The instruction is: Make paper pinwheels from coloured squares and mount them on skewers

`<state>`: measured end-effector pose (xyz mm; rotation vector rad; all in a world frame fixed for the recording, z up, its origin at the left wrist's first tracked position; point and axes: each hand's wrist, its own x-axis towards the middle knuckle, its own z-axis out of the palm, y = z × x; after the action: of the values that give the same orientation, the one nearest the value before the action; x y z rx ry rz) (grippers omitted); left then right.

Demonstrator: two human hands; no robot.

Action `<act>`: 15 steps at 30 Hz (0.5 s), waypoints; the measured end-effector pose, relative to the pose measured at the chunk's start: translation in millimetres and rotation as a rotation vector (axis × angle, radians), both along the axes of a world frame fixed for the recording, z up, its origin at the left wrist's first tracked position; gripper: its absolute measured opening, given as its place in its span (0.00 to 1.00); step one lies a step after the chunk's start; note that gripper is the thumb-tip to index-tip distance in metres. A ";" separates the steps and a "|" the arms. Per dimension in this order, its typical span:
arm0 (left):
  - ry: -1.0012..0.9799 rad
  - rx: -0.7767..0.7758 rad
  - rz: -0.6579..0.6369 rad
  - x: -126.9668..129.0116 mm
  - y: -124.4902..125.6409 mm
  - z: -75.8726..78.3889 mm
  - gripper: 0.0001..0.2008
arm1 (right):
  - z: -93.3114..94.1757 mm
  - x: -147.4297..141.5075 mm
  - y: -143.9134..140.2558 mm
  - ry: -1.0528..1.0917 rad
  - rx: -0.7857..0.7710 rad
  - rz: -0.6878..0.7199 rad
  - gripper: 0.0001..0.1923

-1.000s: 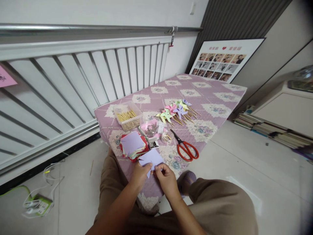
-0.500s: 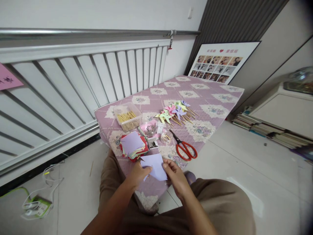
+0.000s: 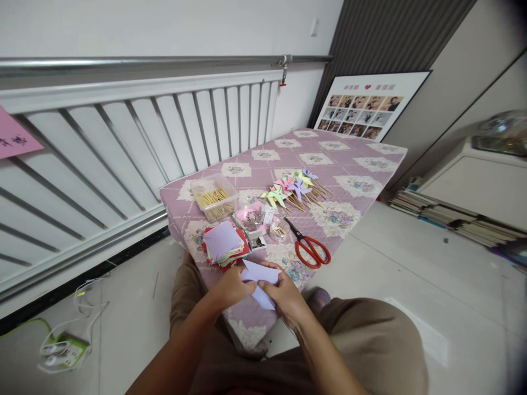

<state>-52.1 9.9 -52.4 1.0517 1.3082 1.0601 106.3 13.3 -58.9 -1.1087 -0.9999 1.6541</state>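
Note:
A lilac sheet of paper (image 3: 263, 272), with its corners curling inward, is held between both hands above the near corner of the table. My left hand (image 3: 234, 285) pinches it from the left, thumb on top. From the other side my right hand (image 3: 286, 291) grips it, the thumb pressing near the paper's middle and the fingers behind. A stack of coloured paper squares (image 3: 224, 241), lilac on top, lies just beyond my left hand. Scissors with red handles (image 3: 312, 249) rest past my right hand.
Finished paper pinwheels (image 3: 294, 187) on sticks lie in a pile farther back. A clear box of wooden sticks (image 3: 216, 197), a pink dish of small metal pieces (image 3: 252, 218) and a small round container (image 3: 280, 230) stand on the flowered tablecloth (image 3: 354, 189). A radiator (image 3: 185, 123) runs along the left.
My right hand has shifted inward to the left, its thumb now near the paper's centre. The lilac sheet, flatter before, is now bent inward. Objects on the table have stayed put.

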 end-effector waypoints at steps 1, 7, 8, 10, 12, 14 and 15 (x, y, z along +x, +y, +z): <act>0.102 0.013 -0.099 0.0 0.9 3.1 0.09 | 1.6 -0.4 -0.2 -0.019 0.007 0.005 0.23; 0.411 0.040 -0.319 -0.2 3.9 11.0 0.10 | 6.2 -1.8 -0.9 -0.060 0.011 -0.001 0.22; 0.419 0.040 -0.323 -0.3 4.2 11.6 0.10 | 5.2 -2.3 -0.8 -0.058 0.003 -0.010 0.22; 0.412 0.046 -0.329 -0.7 4.6 13.2 0.10 | 1.8 -4.0 -0.4 -0.052 -0.018 -0.037 0.22; 0.374 0.046 -0.308 -1.3 4.5 14.1 0.09 | -2.7 -6.4 0.3 -0.028 -0.043 -0.081 0.22; 0.302 0.022 -0.224 -1.5 2.8 11.9 0.09 | -7.0 -8.7 1.6 0.019 -0.075 -0.135 0.22; 0.246 -0.006 -0.155 -1.2 0.8 9.1 0.09 | -8.9 -9.7 2.5 0.049 -0.093 -0.161 0.23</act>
<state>-53.3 10.7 -43.3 1.2883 1.3973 0.8290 96.5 15.8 -67.9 -1.1730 -0.7881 1.6030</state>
